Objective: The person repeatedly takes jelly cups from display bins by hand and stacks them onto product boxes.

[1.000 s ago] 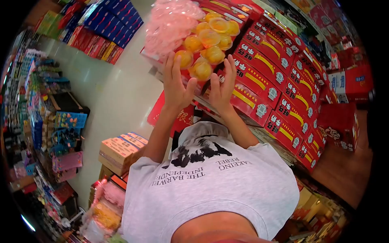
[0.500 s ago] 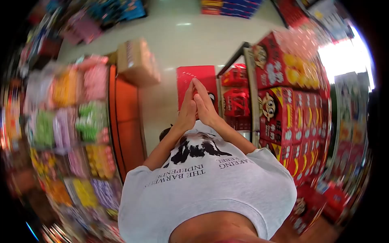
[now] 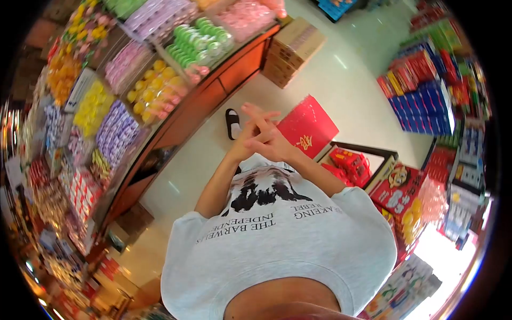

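My left hand (image 3: 245,140) and my right hand (image 3: 270,137) meet in front of my chest, above the printed shirt (image 3: 282,234). Their fingers are spread and cross over one another, and no object shows in either hand. Beneath and just beyond them, a red box with gold lettering (image 3: 308,127) lies on the floor. A foot in a dark sandal (image 3: 232,124) shows left of the hands.
A curved orange display counter (image 3: 181,120) bears several bins of wrapped sweets on the left. Cardboard boxes (image 3: 292,50) stand at its end. At right are a dark-framed shelf with red bags (image 3: 350,166), red milk cartons (image 3: 396,186) and blue boxes (image 3: 424,109).
The view has swung from the red carton stack towards the sweets counter. My hands went from apart near the yellow cups, to palms pressed together, to crossed spread fingers.
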{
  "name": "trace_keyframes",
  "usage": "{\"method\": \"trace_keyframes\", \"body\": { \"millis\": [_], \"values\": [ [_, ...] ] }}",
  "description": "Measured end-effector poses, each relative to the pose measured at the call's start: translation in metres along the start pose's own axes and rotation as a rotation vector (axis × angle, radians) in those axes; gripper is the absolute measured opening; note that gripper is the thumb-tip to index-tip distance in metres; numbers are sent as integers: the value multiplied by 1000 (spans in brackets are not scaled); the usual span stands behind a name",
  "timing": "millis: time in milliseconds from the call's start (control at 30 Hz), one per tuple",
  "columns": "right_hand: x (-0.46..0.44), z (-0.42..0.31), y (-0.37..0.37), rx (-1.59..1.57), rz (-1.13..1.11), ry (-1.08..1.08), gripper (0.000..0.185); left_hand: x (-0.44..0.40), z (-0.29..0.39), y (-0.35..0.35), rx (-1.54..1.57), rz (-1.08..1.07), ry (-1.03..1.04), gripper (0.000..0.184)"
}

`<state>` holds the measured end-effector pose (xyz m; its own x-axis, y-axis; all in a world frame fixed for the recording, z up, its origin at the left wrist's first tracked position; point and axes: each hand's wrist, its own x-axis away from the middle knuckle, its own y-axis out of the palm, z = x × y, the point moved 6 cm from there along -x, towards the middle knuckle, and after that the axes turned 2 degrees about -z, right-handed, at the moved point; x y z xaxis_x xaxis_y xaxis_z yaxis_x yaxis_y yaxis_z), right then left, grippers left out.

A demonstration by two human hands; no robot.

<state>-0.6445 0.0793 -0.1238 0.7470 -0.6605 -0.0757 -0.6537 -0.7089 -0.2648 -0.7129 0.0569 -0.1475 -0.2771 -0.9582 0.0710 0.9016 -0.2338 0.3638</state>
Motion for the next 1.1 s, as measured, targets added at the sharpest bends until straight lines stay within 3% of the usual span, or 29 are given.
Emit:
{"method": "trace_keyframes", "body": {
  "millis": [200, 267, 300, 400, 600, 767, 833, 900, 1000, 1067, 1100],
  "values": [
    [-96, 1, 62, -136, -201, -171, 76, 27, 3, -110, 2, 333, 66, 53],
    [-127, -4, 80, -128, -457, 98, 69, 39, 14, -142, -41, 446, 62, 55],
    [-142, -2, 92, -142, -481, 92, 69, 44, 21, -156, -59, 506, 67, 56],
    [-186, 6, 126, -175, -493, 70, 63, 56, 36, -195, -106, 656, 74, 60],
    [-245, 27, 180, -146, -628, 139, 70, 72, 58, -267, -189, 882, 75, 67],
    [-293, 38, 218, 39, -712, 16, 77, 88, 69, -311, -219, 984, 61, 73],
    [-305, 60, 242, 86, -636, 0, 78, 97, 61, -337, -240, 1085, 64, 81],
    [-323, 72, 262, 133, -559, -22, 78, 112, 27, -381, -365, 1048, -5, 74],
    [-354, 86, 280, 260, -454, 60, 77, 105, 28, -416, -362, 1036, 92, 71],
    [-365, 102, 301, 29, -704, 375, 77, 102, 33, -435, 75, 1079, 45, 53],
    [-370, 90, 301, 18, -689, 385, 77, 108, 26, -445, 71, 1065, 30, 53]
  ]
}}
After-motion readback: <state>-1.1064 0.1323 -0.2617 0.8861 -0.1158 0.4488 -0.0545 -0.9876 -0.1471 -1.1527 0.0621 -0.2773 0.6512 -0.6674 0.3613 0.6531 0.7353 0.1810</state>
